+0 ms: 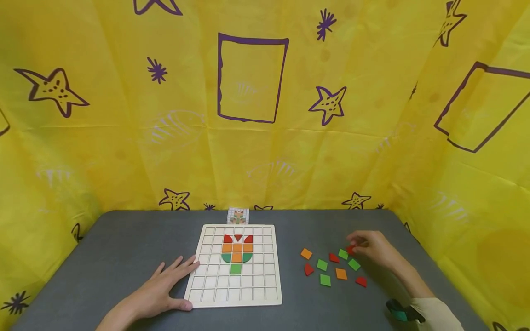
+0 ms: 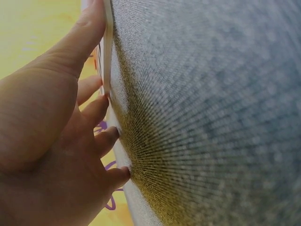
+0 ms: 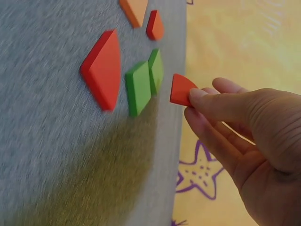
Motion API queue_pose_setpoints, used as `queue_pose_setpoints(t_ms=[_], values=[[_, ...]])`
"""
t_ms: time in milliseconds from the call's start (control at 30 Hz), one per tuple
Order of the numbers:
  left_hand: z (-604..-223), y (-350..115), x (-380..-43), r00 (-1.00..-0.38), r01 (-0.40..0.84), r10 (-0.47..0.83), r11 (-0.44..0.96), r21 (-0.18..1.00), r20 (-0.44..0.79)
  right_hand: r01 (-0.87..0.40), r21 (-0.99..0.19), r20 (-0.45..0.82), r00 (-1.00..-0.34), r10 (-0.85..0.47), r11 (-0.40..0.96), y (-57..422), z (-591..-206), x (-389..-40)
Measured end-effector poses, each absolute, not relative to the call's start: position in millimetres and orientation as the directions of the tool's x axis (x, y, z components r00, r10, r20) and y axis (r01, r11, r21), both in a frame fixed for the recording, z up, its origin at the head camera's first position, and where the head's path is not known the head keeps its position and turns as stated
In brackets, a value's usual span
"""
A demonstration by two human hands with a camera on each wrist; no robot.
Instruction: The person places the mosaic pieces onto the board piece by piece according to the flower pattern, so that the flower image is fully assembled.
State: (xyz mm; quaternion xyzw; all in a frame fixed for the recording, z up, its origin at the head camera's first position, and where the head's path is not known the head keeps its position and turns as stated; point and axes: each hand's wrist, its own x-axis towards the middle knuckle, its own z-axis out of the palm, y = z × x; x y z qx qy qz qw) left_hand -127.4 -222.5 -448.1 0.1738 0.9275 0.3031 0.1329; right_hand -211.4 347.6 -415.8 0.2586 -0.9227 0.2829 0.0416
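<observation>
A cream grid board lies on the dark table, bearing a tulip-like figure of red, orange and green tiles. My left hand spreads along the board's left side, its fingers at that edge and its thumb at the near left corner. In the left wrist view the board's edge runs beside the thumb. Over on the right, my right hand pinches a red quarter-circle tile between thumb and fingers. It is held above the table, close to a green square tile.
Several loose tiles lie right of the board, among them an orange square, a red quarter circle and a green square. A small pattern card stands behind the board. Yellow printed cloth encloses the table's back and sides.
</observation>
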Motion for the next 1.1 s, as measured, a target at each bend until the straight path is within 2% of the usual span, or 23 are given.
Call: queue_pose_setpoints(t_ms=[433,933,1100], values=[[-447.2,-223.7,-127.5,-0.907,0.236,0.397,0.759,0.607,-0.145,-0.484,-0.595,0.202,-0.863,-0.463,0.642,301.2,-418.6,-217.5],[-445.3,-222.5,-125.9,-0.902,0.260,0.412,0.759,0.596,-0.130,-0.564,-0.585,0.264,-0.812,-0.520,0.584,271.0,-428.6,-219.4],[-446.3,-222.8,-124.9,-0.900,0.270,0.418,0.754,0.599,-0.121,-0.566,-0.576,0.238,-0.807,-0.541,0.590,261.3,-429.9,-220.8]])
